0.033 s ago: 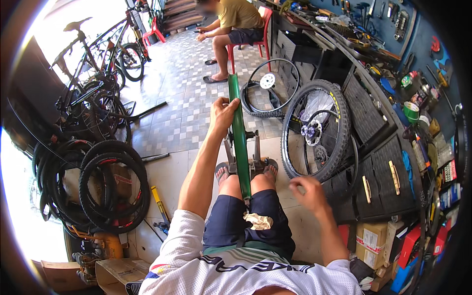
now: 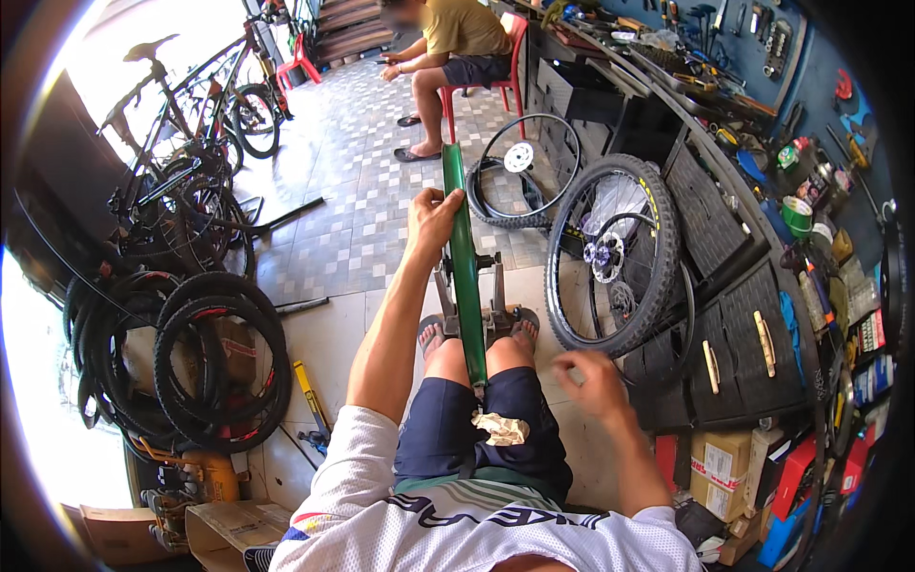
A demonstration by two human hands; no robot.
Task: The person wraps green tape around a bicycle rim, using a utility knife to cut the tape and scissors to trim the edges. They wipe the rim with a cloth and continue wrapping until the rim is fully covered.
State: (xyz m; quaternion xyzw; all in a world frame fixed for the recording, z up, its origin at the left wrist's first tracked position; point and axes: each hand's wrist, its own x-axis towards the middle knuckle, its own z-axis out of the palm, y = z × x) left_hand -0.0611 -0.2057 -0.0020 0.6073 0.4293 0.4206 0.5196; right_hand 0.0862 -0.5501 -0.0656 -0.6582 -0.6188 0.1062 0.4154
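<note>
On the tiled floor (image 2: 334,238) of a bicycle workshop, a seated person works a green wheel rim (image 2: 464,276) held upright, edge-on, in a truing stand (image 2: 481,319) set between the sandalled feet. The left hand (image 2: 434,217) rests on the rim's far upper part, fingers curled over its left side and gripping it. The right hand (image 2: 593,381) hovers near the right knee, fingers loosely curled, touching nothing; whether it pinches something small cannot be told. A crumpled rag (image 2: 498,429) lies on the dark blue shorts, just near of the rim's lower end. Right of the stand, a complete wheel with knobby tyre (image 2: 615,257) leans against dark drawer cabinets (image 2: 734,305), and a bare spoked wheel (image 2: 527,167) stands farther off. Loose tyres (image 2: 214,362) pile up at the left, with parked bicycles (image 2: 191,162) beyond them. Another person (image 2: 453,57) sits on a red chair (image 2: 510,52) at the far end.
</note>
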